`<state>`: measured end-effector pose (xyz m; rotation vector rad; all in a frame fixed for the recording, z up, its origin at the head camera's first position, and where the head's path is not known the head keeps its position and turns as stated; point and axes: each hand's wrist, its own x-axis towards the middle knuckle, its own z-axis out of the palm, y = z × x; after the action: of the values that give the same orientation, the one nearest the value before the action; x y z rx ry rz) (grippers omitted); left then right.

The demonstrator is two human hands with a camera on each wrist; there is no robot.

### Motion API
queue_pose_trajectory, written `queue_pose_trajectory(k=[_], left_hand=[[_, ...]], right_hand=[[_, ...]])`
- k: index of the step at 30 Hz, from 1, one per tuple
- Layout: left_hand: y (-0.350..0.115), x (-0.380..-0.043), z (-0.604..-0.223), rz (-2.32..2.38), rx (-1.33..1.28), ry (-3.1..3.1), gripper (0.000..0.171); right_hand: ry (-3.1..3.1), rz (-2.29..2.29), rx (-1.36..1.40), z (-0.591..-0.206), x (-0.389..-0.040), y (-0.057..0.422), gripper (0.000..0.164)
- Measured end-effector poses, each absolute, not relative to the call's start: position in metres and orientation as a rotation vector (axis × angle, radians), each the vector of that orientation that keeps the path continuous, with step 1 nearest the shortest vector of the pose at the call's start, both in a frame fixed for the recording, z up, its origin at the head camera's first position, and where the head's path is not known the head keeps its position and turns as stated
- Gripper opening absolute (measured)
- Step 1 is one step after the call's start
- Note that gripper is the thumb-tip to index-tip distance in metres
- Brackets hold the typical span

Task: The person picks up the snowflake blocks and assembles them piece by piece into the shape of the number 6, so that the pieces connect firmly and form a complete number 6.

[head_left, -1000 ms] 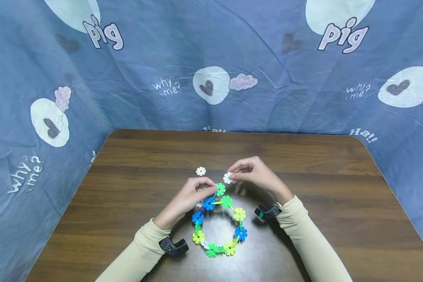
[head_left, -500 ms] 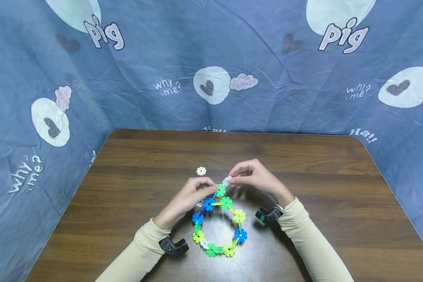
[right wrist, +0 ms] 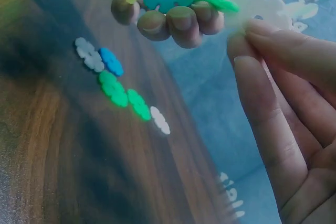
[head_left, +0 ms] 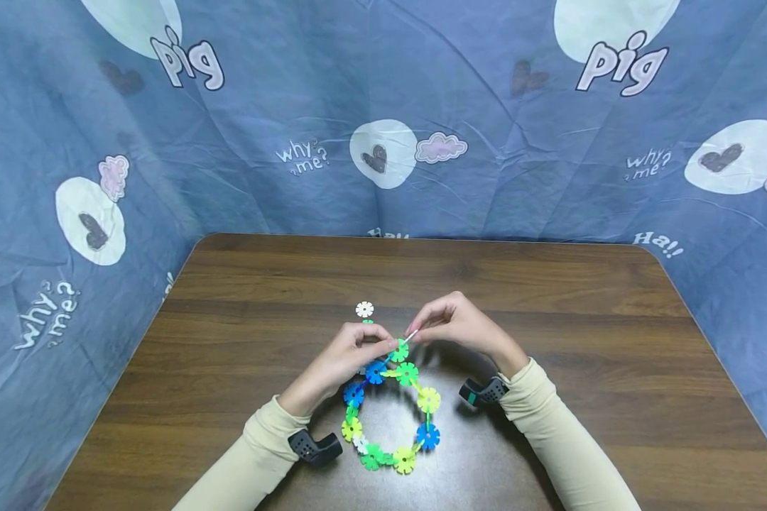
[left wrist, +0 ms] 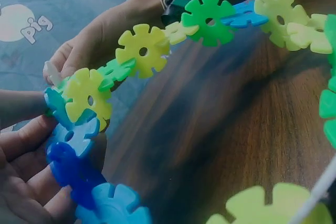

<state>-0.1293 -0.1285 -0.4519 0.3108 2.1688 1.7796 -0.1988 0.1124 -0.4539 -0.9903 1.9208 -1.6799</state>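
Slotted flower-shaped plastic discs are joined into a ring-like chain [head_left: 429,399] in green, yellow, blue and white. At its far end, my left hand [head_left: 340,357] pinches the chain by a green disc [head_left: 399,350]. My right hand [head_left: 465,332] pinches a white disc [right wrist: 260,3] between thumb and fingertips. That white disc is edge-on in the head view and meets the green disc's rim; how deep their slots engage is unclear. In the left wrist view, a blue disc [left wrist: 75,134] of the chain lies against the left fingers.
Loose discs lie in a row on the wooden table [head_left: 550,298] beyond the left hand: a white disc [right wrist: 160,120], a green disc [right wrist: 138,104], a blue disc [right wrist: 111,62] and others. A printed blue cloth [head_left: 383,85] hangs behind the table's far edge.
The right hand has brought the white disc down and left to the green disc, turning it from face-on to edge-on. The chain has swung slightly left and toward the person.
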Motion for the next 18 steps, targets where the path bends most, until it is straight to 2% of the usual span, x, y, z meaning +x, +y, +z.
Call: queue_pose_trajectory(k=[13,18], left_hand=[[-0.1252,-0.1245,-0.4506,1.853,0.296,2.196,0.021],[-0.128,-0.1274,-0.4486,1.869,0.287,2.155,0.021]], right_hand=[[1.981,-1.652,-0.98,-0.4509,-0.1928,0.1069,0.003],[1.949,-1.691,-0.999,-0.453,-0.1945,0.1055,0.007]])
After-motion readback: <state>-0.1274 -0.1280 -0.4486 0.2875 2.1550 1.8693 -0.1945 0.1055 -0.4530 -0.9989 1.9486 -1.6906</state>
